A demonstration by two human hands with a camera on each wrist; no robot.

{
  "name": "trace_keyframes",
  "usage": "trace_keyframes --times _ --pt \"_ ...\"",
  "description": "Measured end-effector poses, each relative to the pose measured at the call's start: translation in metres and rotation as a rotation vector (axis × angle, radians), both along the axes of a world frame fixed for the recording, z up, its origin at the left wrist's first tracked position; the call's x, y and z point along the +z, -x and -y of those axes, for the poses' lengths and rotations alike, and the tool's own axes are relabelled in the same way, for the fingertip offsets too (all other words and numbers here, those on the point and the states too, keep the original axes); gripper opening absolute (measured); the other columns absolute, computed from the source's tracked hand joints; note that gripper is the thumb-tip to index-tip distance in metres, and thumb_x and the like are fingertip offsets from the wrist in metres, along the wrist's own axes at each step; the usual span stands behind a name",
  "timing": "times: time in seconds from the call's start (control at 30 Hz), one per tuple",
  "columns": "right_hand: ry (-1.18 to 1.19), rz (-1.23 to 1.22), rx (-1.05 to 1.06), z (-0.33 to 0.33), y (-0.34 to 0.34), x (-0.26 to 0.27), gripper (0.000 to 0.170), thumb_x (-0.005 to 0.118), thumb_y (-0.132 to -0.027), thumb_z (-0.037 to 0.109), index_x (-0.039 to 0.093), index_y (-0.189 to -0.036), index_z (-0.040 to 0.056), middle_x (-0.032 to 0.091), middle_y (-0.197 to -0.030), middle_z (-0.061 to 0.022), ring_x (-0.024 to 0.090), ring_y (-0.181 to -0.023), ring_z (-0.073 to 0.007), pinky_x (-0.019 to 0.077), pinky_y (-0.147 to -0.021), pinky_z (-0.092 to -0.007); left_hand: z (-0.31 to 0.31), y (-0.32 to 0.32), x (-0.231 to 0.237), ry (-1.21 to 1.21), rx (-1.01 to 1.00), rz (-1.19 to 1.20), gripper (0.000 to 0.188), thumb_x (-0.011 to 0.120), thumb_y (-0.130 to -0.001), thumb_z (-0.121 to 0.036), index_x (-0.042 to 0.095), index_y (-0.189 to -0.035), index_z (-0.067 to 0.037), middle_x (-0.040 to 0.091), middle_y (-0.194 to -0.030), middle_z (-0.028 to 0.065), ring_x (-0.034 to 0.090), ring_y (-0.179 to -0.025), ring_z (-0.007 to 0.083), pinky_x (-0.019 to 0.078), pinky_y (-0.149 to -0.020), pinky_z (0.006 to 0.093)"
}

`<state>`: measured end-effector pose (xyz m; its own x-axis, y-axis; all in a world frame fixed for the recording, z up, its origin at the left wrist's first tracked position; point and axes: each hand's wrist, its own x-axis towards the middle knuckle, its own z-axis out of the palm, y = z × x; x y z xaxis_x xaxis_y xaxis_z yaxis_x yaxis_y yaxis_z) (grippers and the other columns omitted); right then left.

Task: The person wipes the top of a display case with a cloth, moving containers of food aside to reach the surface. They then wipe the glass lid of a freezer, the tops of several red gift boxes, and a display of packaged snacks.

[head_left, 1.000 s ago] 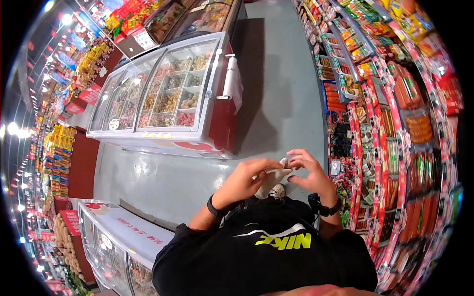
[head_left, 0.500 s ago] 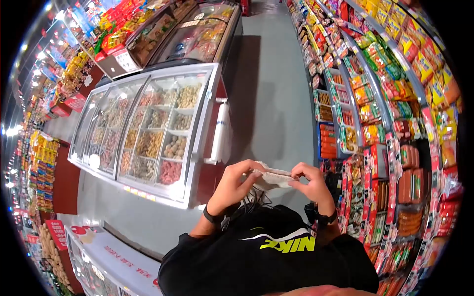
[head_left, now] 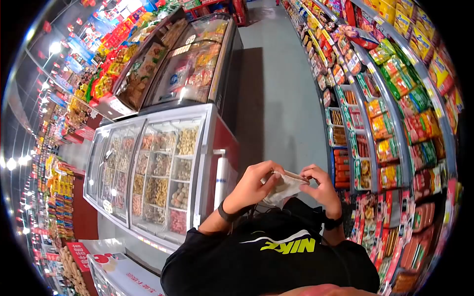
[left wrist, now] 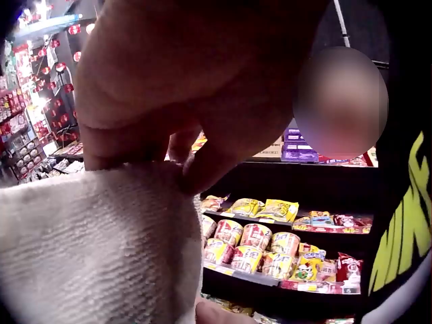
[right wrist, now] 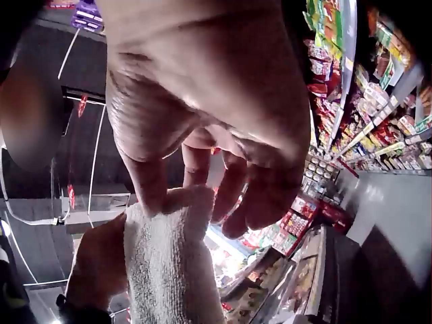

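Observation:
A white towelling cloth [head_left: 285, 189] is stretched between my two hands in front of the black shirt, its upper edge pulled fairly straight. My left hand [head_left: 255, 183] pinches one end between thumb and fingers; in the left wrist view the ribbed cloth [left wrist: 101, 246] hangs below the fingertips. At the other end, my right hand [head_left: 322, 186] pinches a corner. The right wrist view shows the cloth [right wrist: 170, 260] folded narrow under thumb and finger, the remaining fingers loosely bent. Dark bands circle both wrists.
On the left stands a glass-topped freezer [head_left: 163, 172] with sorted compartments, and a longer display freezer [head_left: 190, 64] beyond it. Refrigerated shelves [head_left: 380, 148] of packaged sausages line the right. Grey floor [head_left: 276, 74] runs forward between them.
The cloth, bunched at my left hand a second ago, is spread between both hands. My right hand has taken hold of its end. The freezers and shelves have come nearer as I move forward.

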<state>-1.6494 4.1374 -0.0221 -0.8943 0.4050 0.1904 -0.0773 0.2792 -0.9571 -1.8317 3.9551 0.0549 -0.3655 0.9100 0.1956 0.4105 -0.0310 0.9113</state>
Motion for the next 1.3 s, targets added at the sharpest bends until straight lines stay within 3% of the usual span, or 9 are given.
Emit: trace_keyframes --times 0.23,0.3,0.43,0.5,0.7,0.83,1.03,1.17,1.3 --pt "0.032 -0.113 0.046 -0.136 0.097 0.011 0.034 0.083 -0.077 0.003 0.064 -0.105 0.0017 0.069 -0.102 -0.0072 0.063 -0.087 -0.0151 0.0507 -0.077 -0.0293 -0.132 0.081 0.018 0.036 0.008 -0.077 0.016 0.06 -0.093 0.007 0.065 -0.107 0.001 0.072 -0.097 0.0122 0.071 -0.088 0.0199 0.0536 -0.076 0.03" --pt "0.051 -0.012 0.057 -0.165 0.12 0.017 0.039 0.081 -0.074 -0.004 0.063 -0.108 0.002 0.067 -0.099 -0.0048 0.061 -0.089 -0.0119 0.0506 -0.08 -0.0294 -0.161 0.1 0.015 0.004 0.026 -0.08 0.018 0.06 -0.092 0.009 0.065 -0.107 0.001 0.072 -0.098 0.0121 0.071 -0.087 0.02 0.053 -0.075 0.0297" --pt "-0.188 0.038 0.04 -0.22 0.166 0.027 0.024 0.079 -0.083 0.006 0.067 -0.103 -0.0013 0.064 -0.084 -0.0085 0.059 -0.072 -0.0141 0.0469 -0.064 -0.0317 -0.221 0.136 0.017 -0.013 0.009 -0.016 0.024 0.055 -0.09 0.013 0.064 -0.107 0.0 0.069 -0.1 0.0115 0.068 -0.089 0.0189 0.0515 -0.076 0.0291" --pt "-0.163 -0.002 0.036 -0.248 0.193 0.026 0.018 0.076 -0.086 0.006 0.069 -0.1 -0.0028 0.06 -0.079 -0.0094 0.055 -0.07 -0.0132 0.0438 -0.062 -0.0321 -0.254 0.159 0.014 -0.056 -0.006 0.011 0.03 0.05 -0.086 0.017 0.065 -0.105 -0.001 0.067 -0.102 0.0108 0.066 -0.089 0.0194 0.0506 -0.075 0.029" --pt "0.08 0.124 0.047 -0.332 0.284 0.009 0.016 0.074 -0.087 0.006 0.07 -0.1 -0.0016 0.06 -0.079 -0.0055 0.052 -0.072 -0.0099 0.0419 -0.063 -0.0288 -0.342 0.252 -0.009 -0.024 0.029 0.017 0.022 0.062 -0.087 0.01 0.066 -0.106 -0.001 0.067 -0.099 0.0112 0.067 -0.085 0.0206 0.0527 -0.074 0.0305" --pt "0.075 0.141 0.002 -0.396 0.363 0.018 0.016 0.074 -0.087 0.007 0.07 -0.099 -0.0019 0.063 -0.079 -0.0059 0.054 -0.072 -0.0089 0.043 -0.064 -0.0286 -0.403 0.332 -0.009 -0.039 0.092 0.05 0.024 0.072 -0.087 0.002 0.067 -0.11 -0.002 0.066 -0.094 0.0115 0.068 -0.077 0.0224 0.054 -0.068 0.0318" --pt "-0.097 0.24 -0.109 -0.477 0.449 0.055 0.019 0.075 -0.085 0.01 0.069 -0.098 -0.0022 0.068 -0.079 -0.0111 0.06 -0.07 -0.0125 0.0469 -0.063 -0.0299 -0.5 0.438 -0.011 -0.111 0.075 -0.024 0.018 0.074 -0.087 0.0 0.07 -0.105 -0.001 0.066 -0.091 0.0117 0.07 -0.073 0.0256 0.0568 -0.064 0.0324" --pt "-0.243 0.124 -0.116 -0.534 0.493 0.054 0.019 0.08 -0.079 0.005 0.069 -0.092 -0.0021 0.066 -0.079 -0.0103 0.061 -0.068 -0.0179 0.0463 -0.063 -0.0316 -0.546 0.49 -0.014 -0.13 0.09 -0.021 0.016 0.072 -0.087 0.001 0.072 -0.102 -0.002 0.068 -0.093 0.0115 0.07 -0.074 0.0253 0.0577 -0.064 0.0334" --pt "-0.26 0.101 -0.181 -0.603 0.542 0.029 0.021 0.08 -0.071 -0.003 0.067 -0.088 -0.0022 0.064 -0.079 -0.0102 0.061 -0.069 -0.0221 0.0462 -0.063 -0.0329 -0.592 0.54 -0.028 -0.031 0.12 -0.057 0.018 0.075 -0.083 0.004 0.075 -0.1 -0.002 0.072 -0.093 0.0099 0.067 -0.071 0.0176 0.0518 -0.06 0.0289"
